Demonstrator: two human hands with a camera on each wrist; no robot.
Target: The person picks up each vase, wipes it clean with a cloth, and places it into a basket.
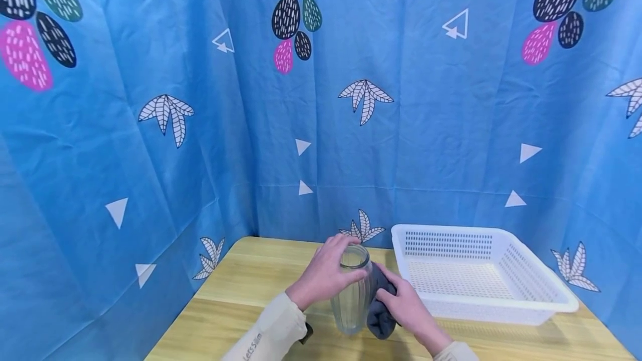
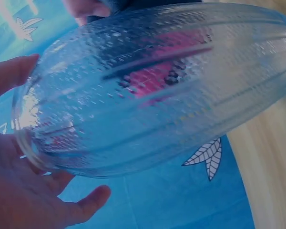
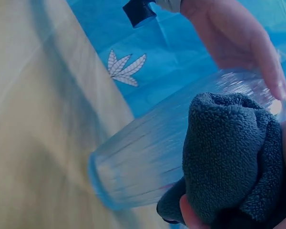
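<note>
A clear ribbed glass vase [image 1: 348, 308] stands roughly upright in the head view; I cannot tell whether its base [image 3: 102, 183] touches the table. My left hand [image 1: 328, 272] grips it near the mouth, thumb on the near side and fingers round the far side. On the vase's right flank, a folded dark grey towel [image 1: 379, 319] lies against the glass in my right hand [image 1: 407, 305], thumb on top. In the right wrist view the towel [image 3: 224, 157] covers part of the vase. The left wrist view shows the vase's textured wall [image 2: 148, 95] close up.
A white plastic basket [image 1: 484, 310] with perforated walls sits just right of my right hand. Both are over a light wooden table [image 1: 241, 288]. Blue patterned curtain [image 1: 426, 144] hangs behind and at both sides. A small black device [image 1: 306, 333] is on my left wrist.
</note>
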